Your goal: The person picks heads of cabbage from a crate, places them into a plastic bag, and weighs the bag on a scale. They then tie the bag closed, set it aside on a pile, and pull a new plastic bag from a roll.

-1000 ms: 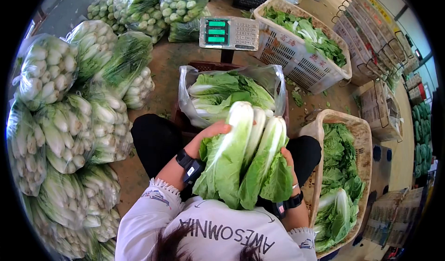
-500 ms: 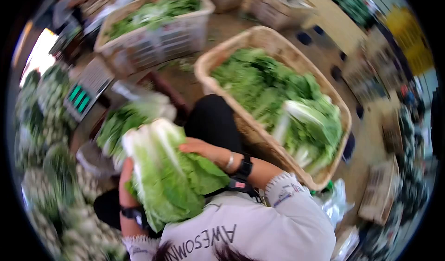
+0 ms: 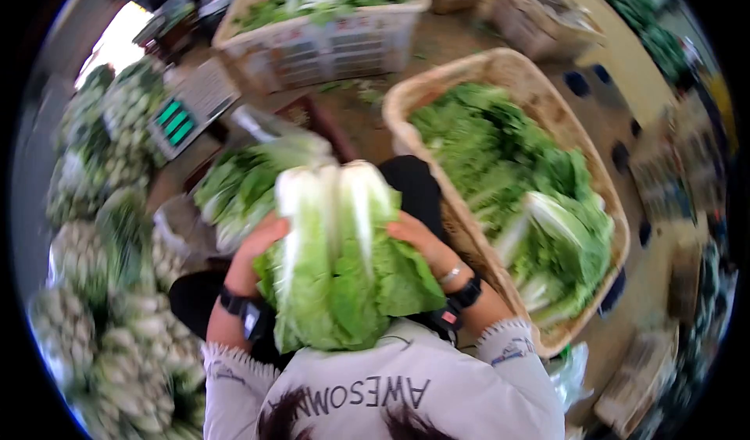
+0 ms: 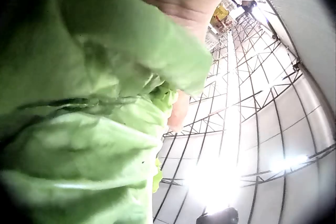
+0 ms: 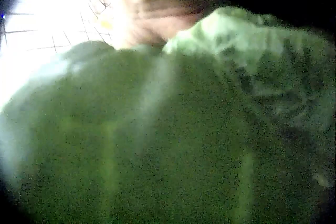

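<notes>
A bunch of Chinese cabbages [image 3: 336, 260] is held before the chest, white bases pointing away and green leaves toward the shirt. My left hand [image 3: 264, 241] grips its left side, and my right hand [image 3: 418, 241] holds the right side. Pale leaves [image 4: 89, 161] fill much of the left wrist view, where a fingertip [image 4: 179, 111] shows past them. In the right wrist view a dark, blurred leaf [image 5: 131, 140] covers most of the hand. Beyond the left hand, more cabbage [image 3: 234, 194] lies in a clear plastic bag [image 3: 181, 225].
At right stands a tan crate [image 3: 512, 77] of leafy greens, with a white-stemmed cabbage [image 3: 551, 221] on top. A scale display [image 3: 176, 121] glows at left, above bagged vegetables [image 3: 129, 374]. Another crate [image 3: 336, 49] with greens stands at the back.
The head view has swung toward the right-hand crate. Both hands have kept hold of the cabbages, which have turned away from the bag and now sit with their bases more level.
</notes>
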Action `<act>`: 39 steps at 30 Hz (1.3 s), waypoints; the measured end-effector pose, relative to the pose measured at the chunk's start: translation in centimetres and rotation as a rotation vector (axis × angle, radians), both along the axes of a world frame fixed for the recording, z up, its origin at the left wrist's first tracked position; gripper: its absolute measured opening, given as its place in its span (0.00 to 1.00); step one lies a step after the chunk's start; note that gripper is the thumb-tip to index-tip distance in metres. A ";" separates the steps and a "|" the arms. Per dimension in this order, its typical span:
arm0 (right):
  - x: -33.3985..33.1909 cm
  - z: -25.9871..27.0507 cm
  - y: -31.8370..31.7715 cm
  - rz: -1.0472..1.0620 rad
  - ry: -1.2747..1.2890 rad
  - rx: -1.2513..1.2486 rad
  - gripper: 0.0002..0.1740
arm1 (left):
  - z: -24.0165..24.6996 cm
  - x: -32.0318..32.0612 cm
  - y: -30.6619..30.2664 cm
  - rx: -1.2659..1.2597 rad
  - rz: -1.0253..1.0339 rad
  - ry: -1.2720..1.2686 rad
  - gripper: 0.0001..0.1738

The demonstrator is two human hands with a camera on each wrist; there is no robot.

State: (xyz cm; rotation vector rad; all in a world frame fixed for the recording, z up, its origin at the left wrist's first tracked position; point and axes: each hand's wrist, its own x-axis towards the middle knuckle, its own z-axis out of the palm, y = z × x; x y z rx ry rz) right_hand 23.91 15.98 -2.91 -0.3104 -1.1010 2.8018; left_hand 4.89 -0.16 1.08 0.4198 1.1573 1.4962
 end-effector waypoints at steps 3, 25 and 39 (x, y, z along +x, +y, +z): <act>-0.7 -1.7 0.0 -0.026 -0.047 0.107 0.31 | -1.4 -2.2 -0.2 -0.081 -0.079 0.095 0.45; -1.6 -1.8 -1.0 -0.058 -0.210 0.105 0.37 | -2.5 -3.2 -0.4 0.085 -0.208 -0.203 0.42; -0.8 -0.5 -0.7 -0.005 -0.001 -0.115 0.26 | -2.9 -1.7 -0.4 -0.061 -0.020 -0.232 0.23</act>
